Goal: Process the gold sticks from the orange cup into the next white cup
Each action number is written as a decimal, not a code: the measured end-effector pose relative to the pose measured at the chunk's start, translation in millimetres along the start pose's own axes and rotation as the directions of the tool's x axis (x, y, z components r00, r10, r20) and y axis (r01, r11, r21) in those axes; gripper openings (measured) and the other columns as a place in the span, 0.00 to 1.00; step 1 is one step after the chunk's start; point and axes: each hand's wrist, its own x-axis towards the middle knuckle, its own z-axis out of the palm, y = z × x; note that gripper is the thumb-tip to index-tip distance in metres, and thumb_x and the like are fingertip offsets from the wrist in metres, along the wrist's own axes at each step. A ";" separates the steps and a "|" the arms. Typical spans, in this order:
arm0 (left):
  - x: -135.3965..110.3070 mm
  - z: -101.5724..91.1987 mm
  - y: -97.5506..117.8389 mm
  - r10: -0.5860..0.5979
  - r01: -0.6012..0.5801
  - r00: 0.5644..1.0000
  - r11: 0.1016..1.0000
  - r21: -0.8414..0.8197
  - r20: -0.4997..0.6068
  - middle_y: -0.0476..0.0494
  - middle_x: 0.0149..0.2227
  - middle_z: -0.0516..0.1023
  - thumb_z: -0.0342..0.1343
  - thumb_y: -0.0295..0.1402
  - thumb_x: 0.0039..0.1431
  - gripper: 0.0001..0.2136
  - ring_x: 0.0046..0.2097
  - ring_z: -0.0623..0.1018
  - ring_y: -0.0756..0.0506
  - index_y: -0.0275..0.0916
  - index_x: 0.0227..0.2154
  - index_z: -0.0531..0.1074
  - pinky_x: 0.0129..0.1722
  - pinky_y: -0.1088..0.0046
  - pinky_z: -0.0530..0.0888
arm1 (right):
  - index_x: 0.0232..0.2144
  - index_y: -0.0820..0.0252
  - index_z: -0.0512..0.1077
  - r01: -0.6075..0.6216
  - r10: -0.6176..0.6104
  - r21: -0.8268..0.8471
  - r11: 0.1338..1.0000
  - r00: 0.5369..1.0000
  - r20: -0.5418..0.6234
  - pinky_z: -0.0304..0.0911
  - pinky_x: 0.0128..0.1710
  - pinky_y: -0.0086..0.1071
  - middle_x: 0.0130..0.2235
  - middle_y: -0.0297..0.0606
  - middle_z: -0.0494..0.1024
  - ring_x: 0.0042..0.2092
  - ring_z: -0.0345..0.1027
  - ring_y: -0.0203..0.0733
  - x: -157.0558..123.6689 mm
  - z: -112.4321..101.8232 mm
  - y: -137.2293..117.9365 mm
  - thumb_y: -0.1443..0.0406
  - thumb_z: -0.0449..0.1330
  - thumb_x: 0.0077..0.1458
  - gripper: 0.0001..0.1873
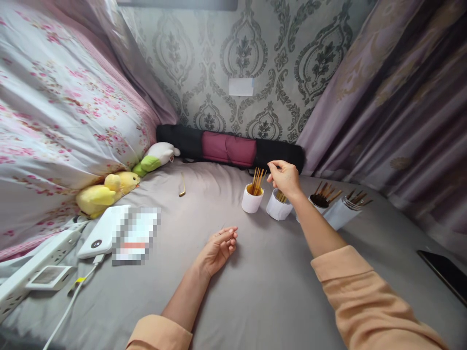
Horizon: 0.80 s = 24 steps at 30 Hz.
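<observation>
My right hand [285, 178] is raised over the second of several white cups, fingertips pinched together. Whatever the pinch holds, if anything, is too small or hidden to make out. Partly behind that hand, the second cup [278, 209] has thin wooden sticks in it. Just left of it stands a white cup [251, 201] with a yellow inside and several thin sticks [257, 180] poking up. My left hand [221, 248] rests on the grey sheet in front of the cups, fingers curled in with the thumb against them, nothing visible in it.
Two more containers, a dark-mouthed cup [320, 203] and a leaning white one [339, 214], hold sticks at right. A golden hook-shaped piece [182, 189] lies left. Plush toys [105, 194], a power bank [105, 231], a power strip [40, 270] line the left; a phone [445, 274] lies right.
</observation>
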 end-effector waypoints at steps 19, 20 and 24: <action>0.6 -1.1 -1.0 0.003 -0.003 1.000 1.000 0.002 -0.017 0.46 0.28 0.71 0.60 0.25 0.48 0.09 0.24 0.69 0.57 0.31 0.34 0.72 0.22 0.83 0.67 | 0.33 0.61 0.68 -0.202 0.186 0.352 0.914 0.979 0.077 0.49 0.11 0.23 0.17 0.31 0.70 0.12 0.55 0.30 -64.4 4.1 6.2 0.52 0.52 0.49 0.19; 0.7 -1.1 -1.1 0.002 -0.002 1.000 1.000 0.003 -0.018 0.46 0.28 0.71 0.60 0.25 0.48 0.09 0.24 0.70 0.57 0.31 0.34 0.71 0.22 0.83 0.67 | 0.33 0.61 0.68 -0.219 0.197 0.372 0.902 0.976 0.098 0.49 0.11 0.23 0.17 0.31 0.70 0.12 0.55 0.30 -70.1 7.3 7.2 0.52 0.52 0.49 0.18; 0.9 -1.0 -1.2 0.001 -0.001 1.000 1.000 0.009 -0.021 0.46 0.28 0.71 0.60 0.25 0.48 0.09 0.25 0.70 0.56 0.30 0.35 0.72 0.22 0.83 0.67 | 0.30 0.60 0.68 -0.278 0.226 0.383 0.881 0.958 0.176 0.49 0.11 0.24 0.17 0.31 0.70 0.12 0.55 0.30 -90.5 23.4 12.4 0.51 0.52 0.49 0.19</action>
